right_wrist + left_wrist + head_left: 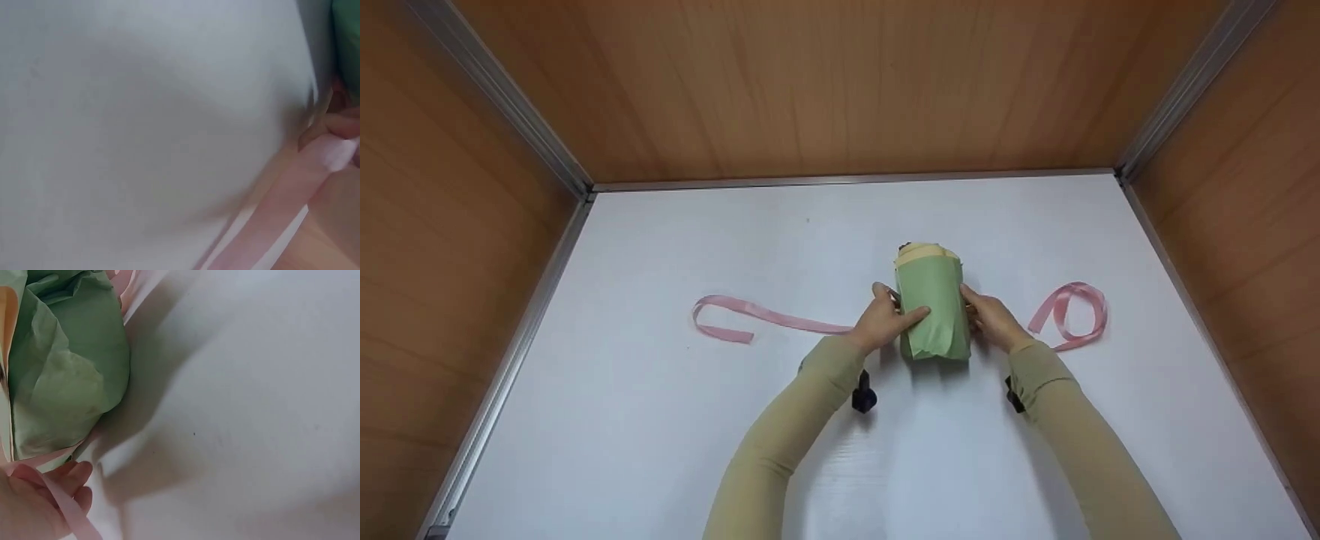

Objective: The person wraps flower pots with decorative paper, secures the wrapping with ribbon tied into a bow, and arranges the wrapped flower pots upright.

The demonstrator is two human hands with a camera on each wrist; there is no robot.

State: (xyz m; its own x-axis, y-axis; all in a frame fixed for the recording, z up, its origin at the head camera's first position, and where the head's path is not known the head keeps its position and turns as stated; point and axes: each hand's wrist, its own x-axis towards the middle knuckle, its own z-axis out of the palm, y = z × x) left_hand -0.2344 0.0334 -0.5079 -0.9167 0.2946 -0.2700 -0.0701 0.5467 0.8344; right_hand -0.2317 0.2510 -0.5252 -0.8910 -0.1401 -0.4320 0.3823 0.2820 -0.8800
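A paper-wrapped bundle (934, 307), green outside with pale yellow paper at its upper end, lies between the two hands in the head view. Something dark peeks out at its top. My left hand (881, 321) holds the bundle's left side, its thumb across the green paper. In the left wrist view, a pink ribbon (70, 509) crosses that hand's curled fingers. On the bundle's other side, my right hand (994, 321) touches the edge. The right wrist view has its fingers (343, 125) curled on the pink ribbon (281, 208). The ribbon's middle is hidden.
The ribbon's left tail (769, 311) bends back on the white table (660, 435); its right tail (1099, 315) curls into a loop. Wooden panels (847, 90) with metal edging close off the back and both sides. Dark devices (864, 396) sit under the wrists.
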